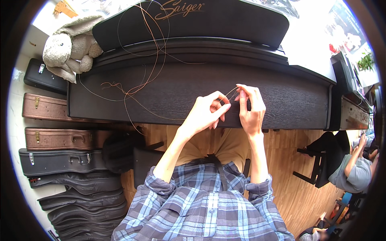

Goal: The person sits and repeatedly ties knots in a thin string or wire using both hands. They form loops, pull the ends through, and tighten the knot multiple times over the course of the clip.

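A thin coppery wire (138, 86) loops loosely over the closed lid of a dark wooden piano (281, 100) and runs up over its raised music stand. One end of the wire comes to my hands above the lid's front edge. My left hand (207, 110) pinches the wire between thumb and fingers. Just to its right, my right hand (250, 107) holds the same wire at its fingertips, fingers curled. The two hands nearly touch. My forearms come up from plaid shirt sleeves.
A grey plush rabbit (70, 44) sits on the piano's left end. Several instrument cases (56, 138) lie stacked on the floor at left. A black stool (321, 160) stands at right, beside another person (354, 172) seated on the wooden floor.
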Motion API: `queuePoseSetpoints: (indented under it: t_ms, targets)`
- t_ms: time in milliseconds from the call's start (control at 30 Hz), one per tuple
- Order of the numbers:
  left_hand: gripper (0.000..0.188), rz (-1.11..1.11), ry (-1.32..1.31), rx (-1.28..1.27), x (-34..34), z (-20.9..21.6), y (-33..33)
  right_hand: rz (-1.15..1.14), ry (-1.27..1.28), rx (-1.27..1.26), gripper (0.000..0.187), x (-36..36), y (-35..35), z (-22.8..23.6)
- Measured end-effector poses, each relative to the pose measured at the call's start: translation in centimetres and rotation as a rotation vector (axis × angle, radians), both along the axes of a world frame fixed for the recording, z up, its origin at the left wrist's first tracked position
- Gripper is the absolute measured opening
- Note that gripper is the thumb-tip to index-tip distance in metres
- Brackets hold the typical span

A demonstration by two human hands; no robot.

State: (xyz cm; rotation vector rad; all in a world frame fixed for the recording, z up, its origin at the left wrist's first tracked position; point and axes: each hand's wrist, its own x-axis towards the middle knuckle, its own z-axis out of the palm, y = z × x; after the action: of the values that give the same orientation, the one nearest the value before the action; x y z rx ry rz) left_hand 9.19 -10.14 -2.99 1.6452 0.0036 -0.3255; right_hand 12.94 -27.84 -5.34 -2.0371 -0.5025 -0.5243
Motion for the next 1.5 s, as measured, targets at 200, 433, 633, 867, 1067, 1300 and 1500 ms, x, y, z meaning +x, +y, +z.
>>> queuePoseSetpoints:
  t_ms: [200,433,633,867,1067,1300,1500]
  targets:
    - [0.021,-0.003,-0.028,0.092,-0.3,0.2,0.6,-0.018,0.010,-0.030,0.017,0.0,0.2,-0.1]
    - [0.026,0.123,-0.169,0.258,-0.8,0.6,0.4,-0.005,0.069,-0.036,0.025,-0.2,0.3,-0.2]
    - [0.025,0.277,-0.431,0.233,0.3,1.0,-0.7,0.125,0.127,-0.011,0.039,-0.4,0.3,-0.5]
    - [0.018,0.064,-0.361,0.152,2.3,0.6,-1.2,0.151,-0.006,0.022,0.048,-0.5,0.2,-1.4]
    - [0.026,0.100,-0.153,-0.296,1.9,0.6,-0.8,0.250,-0.071,0.072,0.055,-0.6,-0.1,-2.0]
    - [0.027,0.109,-0.225,-0.176,2.0,0.4,-0.4,0.246,-0.121,0.025,0.054,-0.7,0.2,-2.0]
    - [0.021,0.156,-0.384,0.048,2.0,0.0,-0.3,0.253,-0.132,-0.107,0.054,-0.7,0.0,-1.8]
